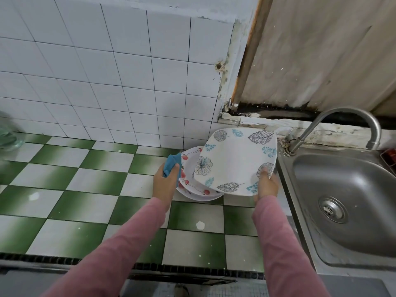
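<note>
Right hand (266, 186) is pinching the leaf-patterned square plate (233, 161) at its near right corner, thumb on top; I'm seeing it tilting above the round plates (190, 189) by the right edge of the counter (85, 189). Left hand (164, 182) is gripping a blue cloth (171, 165) beside their left rim.

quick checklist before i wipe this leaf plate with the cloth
1. Right hand grips leaf plate at its near corner, thumb on top: ok.
2. Left hand holds blue cloth: ok.
3. Leaf plate apart from the tap: ok.
4. Leaf plate lifted off the floral plate stack, or resting on it: cannot tell.
5. Plate face wet or dry: cannot tell.
</note>
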Demonstrator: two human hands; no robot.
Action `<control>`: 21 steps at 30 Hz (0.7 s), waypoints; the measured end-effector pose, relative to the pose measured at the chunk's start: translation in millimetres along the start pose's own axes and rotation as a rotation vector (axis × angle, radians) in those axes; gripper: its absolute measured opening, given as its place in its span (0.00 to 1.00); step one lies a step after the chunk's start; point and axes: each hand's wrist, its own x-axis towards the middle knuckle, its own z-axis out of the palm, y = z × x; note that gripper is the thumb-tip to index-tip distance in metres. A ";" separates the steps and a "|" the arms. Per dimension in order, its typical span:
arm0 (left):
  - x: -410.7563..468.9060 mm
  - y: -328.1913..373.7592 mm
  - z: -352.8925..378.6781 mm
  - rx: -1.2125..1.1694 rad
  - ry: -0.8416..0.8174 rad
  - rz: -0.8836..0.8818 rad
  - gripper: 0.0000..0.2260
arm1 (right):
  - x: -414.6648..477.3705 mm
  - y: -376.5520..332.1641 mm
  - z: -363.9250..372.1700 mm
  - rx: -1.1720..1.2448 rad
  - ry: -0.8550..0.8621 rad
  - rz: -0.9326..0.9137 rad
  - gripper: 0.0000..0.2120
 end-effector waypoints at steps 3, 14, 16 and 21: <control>-0.4 2.4 -0.7 -0.015 0.000 0.001 0.06 | -4.8 -3.6 4.1 0.034 0.020 -0.023 0.08; 1.5 1.2 2.9 0.002 -0.010 0.008 0.05 | -24.2 0.5 8.0 0.017 -0.030 -0.153 0.06; 1.0 -0.4 5.4 0.016 -0.016 0.007 0.04 | -30.3 3.6 11.8 0.017 -0.048 -0.181 0.08; 2.6 -6.3 9.5 0.028 -0.015 -0.005 0.08 | -49.0 8.6 25.3 0.057 -0.066 -0.187 0.09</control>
